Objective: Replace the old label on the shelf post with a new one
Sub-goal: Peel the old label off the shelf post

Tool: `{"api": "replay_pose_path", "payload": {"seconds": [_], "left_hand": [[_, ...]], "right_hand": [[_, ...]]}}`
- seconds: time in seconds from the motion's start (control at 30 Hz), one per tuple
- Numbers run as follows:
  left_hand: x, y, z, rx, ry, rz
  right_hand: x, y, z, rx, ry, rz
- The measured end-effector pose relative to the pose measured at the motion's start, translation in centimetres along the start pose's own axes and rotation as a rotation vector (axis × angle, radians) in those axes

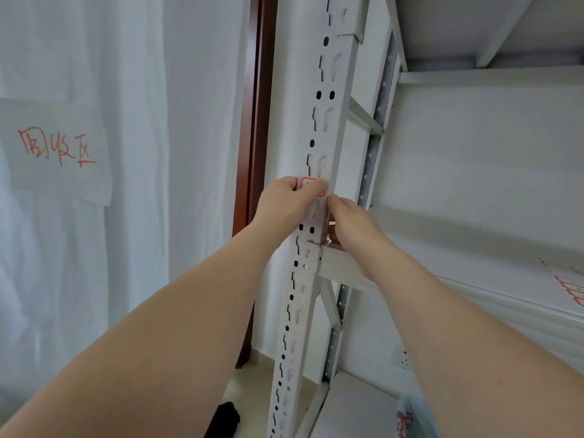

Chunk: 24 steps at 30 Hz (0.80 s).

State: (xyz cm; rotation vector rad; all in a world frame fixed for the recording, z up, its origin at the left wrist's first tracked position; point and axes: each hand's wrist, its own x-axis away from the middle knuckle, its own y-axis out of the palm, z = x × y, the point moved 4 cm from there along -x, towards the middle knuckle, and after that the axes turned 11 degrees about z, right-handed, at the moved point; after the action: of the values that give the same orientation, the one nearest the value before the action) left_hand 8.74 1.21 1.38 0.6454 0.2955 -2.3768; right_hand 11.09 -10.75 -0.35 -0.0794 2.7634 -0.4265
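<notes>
Only readable text: red handwritten Chinese "回收区" on white paper sheet [60, 150] stuck to white curtain, left side. Red-bordered label [311, 185] on shelf post [328, 121]: mostly covered by left hand [289, 200], print too small to read. More red-bordered labels [568, 287] on white shelf board at right edge, blurry, unreadable. Red marks on item at bottom right, also illegible.

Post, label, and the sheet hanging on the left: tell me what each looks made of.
Post: apparently painted sheet metal, matte pale grey, with punched slots and folded edges.
Label: likely a paper sticker, white with a red border, mostly covered by the left hand.
Sheet: looks like thin paper with red handwritten marks, hanging against white cloth that falls in soft folds.
</notes>
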Motion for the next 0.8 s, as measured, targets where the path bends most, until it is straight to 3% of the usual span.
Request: {"api": "replay_pose_path", "payload": {"seconds": [0.6,0.8], "left_hand": [[-0.5,0.6,0.0,0.046,0.078,0.076],[-0.6,0.4,-1.0,0.080,0.066,-0.037]], "right_hand": [[-0.9,0.6,0.2,-0.041,0.061,0.076],[-0.9,0.5,0.4,-0.054,0.074,0.063]]}}
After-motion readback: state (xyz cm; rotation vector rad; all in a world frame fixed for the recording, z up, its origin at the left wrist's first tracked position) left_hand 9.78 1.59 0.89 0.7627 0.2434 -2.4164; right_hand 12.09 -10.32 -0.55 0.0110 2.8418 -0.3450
